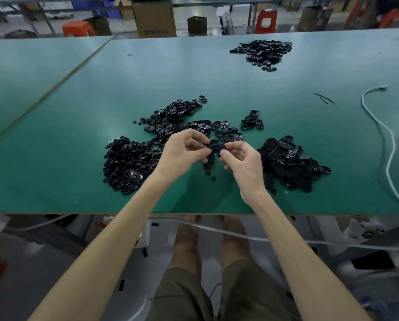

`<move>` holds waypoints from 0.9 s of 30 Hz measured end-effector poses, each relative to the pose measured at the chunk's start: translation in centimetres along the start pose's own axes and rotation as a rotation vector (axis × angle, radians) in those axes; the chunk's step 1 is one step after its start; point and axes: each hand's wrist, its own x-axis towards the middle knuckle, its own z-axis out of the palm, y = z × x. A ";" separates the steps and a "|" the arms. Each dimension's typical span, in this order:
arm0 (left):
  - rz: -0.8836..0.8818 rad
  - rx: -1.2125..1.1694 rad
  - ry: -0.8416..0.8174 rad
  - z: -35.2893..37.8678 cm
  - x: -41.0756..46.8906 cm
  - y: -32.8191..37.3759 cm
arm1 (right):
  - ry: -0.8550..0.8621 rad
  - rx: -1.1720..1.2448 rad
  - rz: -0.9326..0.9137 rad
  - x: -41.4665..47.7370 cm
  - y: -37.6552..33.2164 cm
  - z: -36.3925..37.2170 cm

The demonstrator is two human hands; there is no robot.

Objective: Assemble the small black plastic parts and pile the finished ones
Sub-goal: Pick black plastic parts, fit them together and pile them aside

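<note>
My left hand (pixel 184 151) and my right hand (pixel 242 161) meet above the green table (pixel 78 158), both pinching one small black oval plastic part (pixel 215 148) between their fingertips. A heap of small round black pieces (pixel 126 163) lies left of my left hand. Black oval shells (pixel 177 117) are scattered just beyond my hands. Another pile of black oval parts (pixel 291 161) sits right of my right hand. A separate pile of black parts (pixel 262 52) lies at the table's far right.
A white cable (pixel 388 140) snakes along the table's right side. A few loose black strips (pixel 323 98) lie near it. Cardboard boxes (pixel 154 18) and red stools (pixel 78 28) stand behind the table. The table's near edge (pixel 193 213) runs above my knees.
</note>
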 end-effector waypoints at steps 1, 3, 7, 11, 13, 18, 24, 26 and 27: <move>-0.006 -0.007 0.000 0.1 0.0 -0.1 | 0.000 0.000 0.000 0.0 0.0 0.0; -0.015 -0.011 0.004 0.2 0.1 -0.4 | -0.001 -0.004 -0.003 0.0 0.0 0.0; -0.034 -0.032 0.030 0.4 0.1 -0.6 | -0.002 -0.004 -0.009 0.1 0.1 0.0; -0.077 -0.085 0.069 0.5 -0.1 -0.9 | -0.002 0.020 -0.006 0.0 0.1 0.0; -0.111 -0.138 0.081 0.6 -0.3 -1.0 | -0.007 0.030 -0.001 0.0 0.1 0.0; -0.182 -0.261 0.106 0.9 -0.5 -1.3 | -0.012 0.044 0.001 0.1 0.0 0.0; -0.262 -0.373 0.143 1.5 -0.5 -1.4 | -0.033 0.044 0.000 0.0 -0.1 0.0; -0.290 -0.442 0.141 1.9 -0.5 -1.3 | -0.050 0.044 -0.006 0.1 -0.2 -0.1; -0.291 -0.473 0.135 2.2 -0.5 -1.2 | -0.060 0.041 -0.008 0.0 -0.3 -0.1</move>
